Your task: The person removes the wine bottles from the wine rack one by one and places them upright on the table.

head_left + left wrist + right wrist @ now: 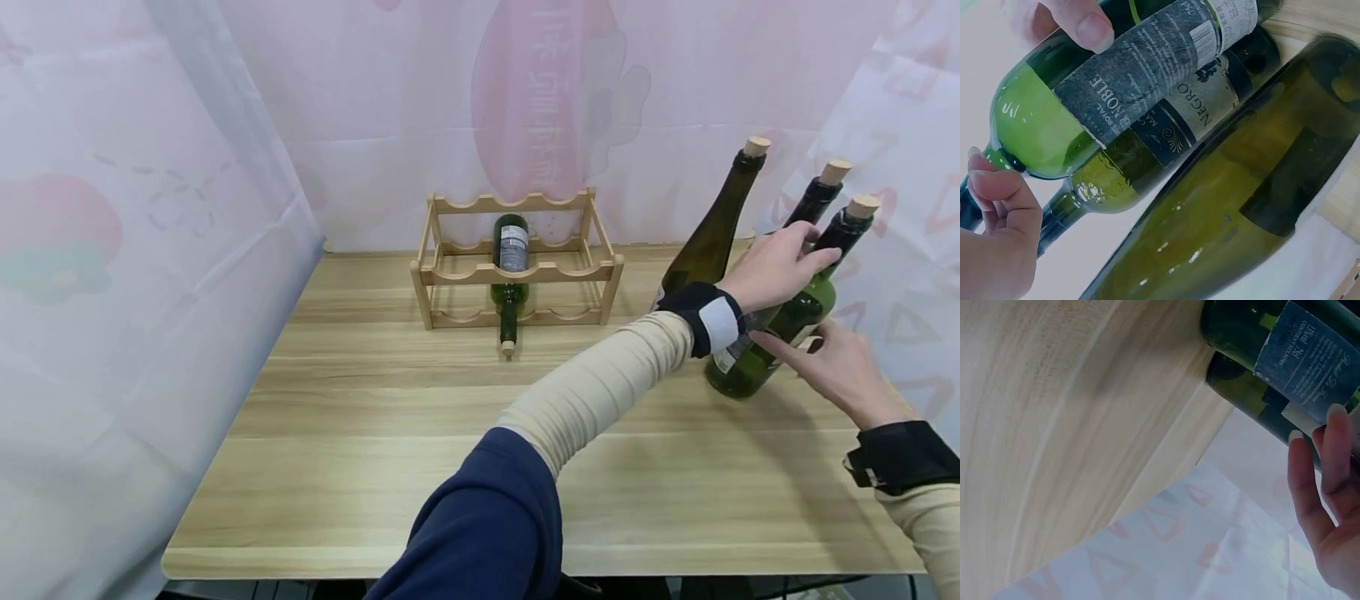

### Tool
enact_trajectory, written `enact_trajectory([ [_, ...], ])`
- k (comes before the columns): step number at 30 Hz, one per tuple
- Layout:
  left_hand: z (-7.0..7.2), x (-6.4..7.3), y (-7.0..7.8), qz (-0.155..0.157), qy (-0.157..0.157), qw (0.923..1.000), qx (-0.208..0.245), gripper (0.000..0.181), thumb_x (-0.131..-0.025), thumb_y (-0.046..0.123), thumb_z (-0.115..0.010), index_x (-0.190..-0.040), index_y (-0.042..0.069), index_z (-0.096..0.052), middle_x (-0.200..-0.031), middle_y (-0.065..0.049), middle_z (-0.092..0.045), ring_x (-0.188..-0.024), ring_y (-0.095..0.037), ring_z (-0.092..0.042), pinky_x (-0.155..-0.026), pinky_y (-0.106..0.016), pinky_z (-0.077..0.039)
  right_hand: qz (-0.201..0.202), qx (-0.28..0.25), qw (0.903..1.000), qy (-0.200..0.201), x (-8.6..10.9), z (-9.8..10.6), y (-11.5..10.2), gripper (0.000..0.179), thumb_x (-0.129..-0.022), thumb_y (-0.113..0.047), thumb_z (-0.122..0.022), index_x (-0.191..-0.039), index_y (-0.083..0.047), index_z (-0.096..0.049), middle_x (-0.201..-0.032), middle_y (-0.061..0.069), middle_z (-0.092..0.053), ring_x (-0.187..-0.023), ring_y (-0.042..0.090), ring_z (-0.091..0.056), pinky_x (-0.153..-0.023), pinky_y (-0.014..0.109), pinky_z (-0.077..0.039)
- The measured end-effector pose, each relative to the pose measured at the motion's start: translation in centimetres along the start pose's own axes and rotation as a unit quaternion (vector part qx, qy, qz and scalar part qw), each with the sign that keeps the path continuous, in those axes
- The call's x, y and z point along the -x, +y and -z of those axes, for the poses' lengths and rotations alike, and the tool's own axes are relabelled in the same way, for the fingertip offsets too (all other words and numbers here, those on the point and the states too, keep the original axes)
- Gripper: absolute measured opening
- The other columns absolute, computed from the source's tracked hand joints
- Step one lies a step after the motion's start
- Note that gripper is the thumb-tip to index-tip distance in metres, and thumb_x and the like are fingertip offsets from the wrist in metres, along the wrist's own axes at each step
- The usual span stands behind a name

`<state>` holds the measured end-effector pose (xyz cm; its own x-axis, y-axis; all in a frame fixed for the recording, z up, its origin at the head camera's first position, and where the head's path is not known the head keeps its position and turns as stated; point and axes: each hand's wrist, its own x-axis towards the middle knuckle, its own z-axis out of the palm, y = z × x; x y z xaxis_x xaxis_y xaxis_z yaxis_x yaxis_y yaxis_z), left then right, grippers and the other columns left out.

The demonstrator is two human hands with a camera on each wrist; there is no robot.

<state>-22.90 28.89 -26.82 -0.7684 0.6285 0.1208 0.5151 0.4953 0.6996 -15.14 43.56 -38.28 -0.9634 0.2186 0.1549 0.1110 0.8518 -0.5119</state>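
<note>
At the right of the head view, my left hand (776, 267) grips the neck of the nearest green wine bottle (813, 302). My right hand (851, 375) holds the same bottle lower down, thumb on one side and fingers on the other. The bottle has a cork and a dark printed label (1141, 69). Close behind it stands a second corked wine bottle (1107, 181), mostly hidden in the head view. A taller olive-brown bottle (708, 242) is to the left of these, partly covered by my left wrist.
A wooden wine rack (551, 273) stands at the back middle of the wooden table (360, 467). One green bottle (512, 250) lies in it, corked neck towards me. Printed white cloth (360, 100) hangs behind and at both sides.
</note>
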Motion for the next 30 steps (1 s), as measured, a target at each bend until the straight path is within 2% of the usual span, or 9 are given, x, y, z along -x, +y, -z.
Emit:
enact_trajectory([
  [2,0.2,0.3,-0.2,-0.005,-0.001,0.9999,-0.011,0.034,-0.100,0.039,-0.048,-0.132,0.029,-0.050,-0.117,0.019,-0.060,-0.101,0.008,-0.055,-0.078,-0.006,-0.041,0.000,0.006,0.9999,-0.010,0.0,0.0,-0.1,0.067,-0.088,-0.052,-0.063,-0.123,0.003,-0.050,-0.099,0.032,-0.064,-0.064,0.016,-0.057,-0.050,0.029,-0.040],
  [4,0.4,0.6,-0.5,-0.012,-0.004,0.9997,-0.023,0.032,-0.101,0.038,-0.048,-0.131,0.027,-0.051,-0.114,0.019,-0.060,-0.099,0.008,-0.055,-0.077,-0.005,-0.041,-0.002,0.017,0.9996,-0.023,0.1,0.1,-0.2,0.065,-0.088,-0.055,-0.061,-0.118,0.002,-0.054,-0.094,0.028,-0.066,-0.067,0.018,-0.059,-0.051,0.029,-0.040],
  [8,0.7,1.3,-1.3,-0.024,-0.006,0.9989,-0.039,0.029,-0.101,0.035,-0.048,-0.128,0.025,-0.054,-0.103,0.017,-0.059,-0.088,0.006,-0.054,-0.070,-0.006,-0.041,-0.009,0.044,0.9979,-0.047,0.6,0.0,-0.4,0.059,-0.089,-0.061,-0.056,-0.093,-0.003,-0.066,-0.071,0.012,-0.069,-0.061,0.018,-0.059,-0.050,0.029,-0.039],
  [12,0.9,2.3,-2.2,-0.026,0.003,0.9975,-0.065,0.025,-0.101,0.035,-0.048,-0.122,0.025,-0.056,-0.091,0.015,-0.056,-0.078,0.003,-0.053,-0.062,-0.009,-0.040,-0.013,0.053,0.9964,-0.064,1.2,-0.1,-0.7,0.063,-0.090,-0.063,-0.053,-0.078,-0.004,-0.072,-0.064,0.004,-0.068,-0.055,0.017,-0.059,-0.048,0.030,-0.040],
  [17,1.3,3.3,-3.7,-0.025,0.004,0.9960,-0.086,0.026,-0.100,0.037,-0.049,-0.121,0.023,-0.057,-0.089,0.013,-0.056,-0.076,0.002,-0.054,-0.060,-0.011,-0.041,-0.016,0.054,0.9944,-0.089,1.8,-0.5,-1.6,0.064,-0.091,-0.063,-0.051,-0.080,-0.005,-0.075,-0.067,0.005,-0.072,-0.057,0.017,-0.062,-0.051,0.030,-0.043],
  [21,1.7,4.0,-5.3,-0.031,0.002,0.9951,-0.094,0.030,-0.101,0.037,-0.048,-0.124,0.021,-0.057,-0.095,0.011,-0.057,-0.079,0.001,-0.055,-0.062,-0.012,-0.042,0.005,0.046,0.9924,-0.114,2.5,-0.6,-2.8,0.059,-0.093,-0.058,-0.051,-0.080,-0.007,-0.076,-0.068,0.004,-0.072,-0.060,0.018,-0.065,-0.053,0.029,-0.043],
  [24,2.1,4.6,-6.5,-0.049,0.004,0.9933,-0.105,0.024,-0.101,0.034,-0.047,-0.113,0.016,-0.059,-0.091,0.007,-0.057,-0.076,-0.003,-0.053,-0.061,-0.013,-0.039,0.026,0.045,0.9919,-0.116,2.7,-0.8,-3.9,0.054,-0.094,-0.056,-0.052,-0.081,-0.008,-0.075,-0.068,0.003,-0.072,-0.060,0.016,-0.065,-0.055,0.028,-0.044],
  [28,2.7,5.2,-8.0,-0.074,0.009,0.9903,-0.117,0.021,-0.102,0.030,-0.048,-0.106,0.011,-0.058,-0.088,0.003,-0.057,-0.075,-0.006,-0.051,-0.062,-0.013,-0.037,0.054,0.036,0.9913,-0.115,2.7,-1.4,-5.0,0.050,-0.094,-0.052,-0.053,-0.093,-0.007,-0.075,-0.070,0.002,-0.072,-0.061,0.014,-0.064,-0.059,0.027,-0.045],
  [30,3.1,5.6,-8.7,-0.069,0.010,0.9908,-0.116,0.023,-0.102,0.029,-0.048,-0.110,0.010,-0.059,-0.090,0.003,-0.058,-0.078,-0.005,-0.051,-0.064,-0.012,-0.038,0.065,0.022,0.9908,-0.116,2.6,-1.8,-5.3,0.047,-0.094,-0.049,-0.055,-0.101,-0.006,-0.073,-0.072,0.003,-0.073,-0.061,0.013,-0.065,-0.059,0.026,-0.046],
])
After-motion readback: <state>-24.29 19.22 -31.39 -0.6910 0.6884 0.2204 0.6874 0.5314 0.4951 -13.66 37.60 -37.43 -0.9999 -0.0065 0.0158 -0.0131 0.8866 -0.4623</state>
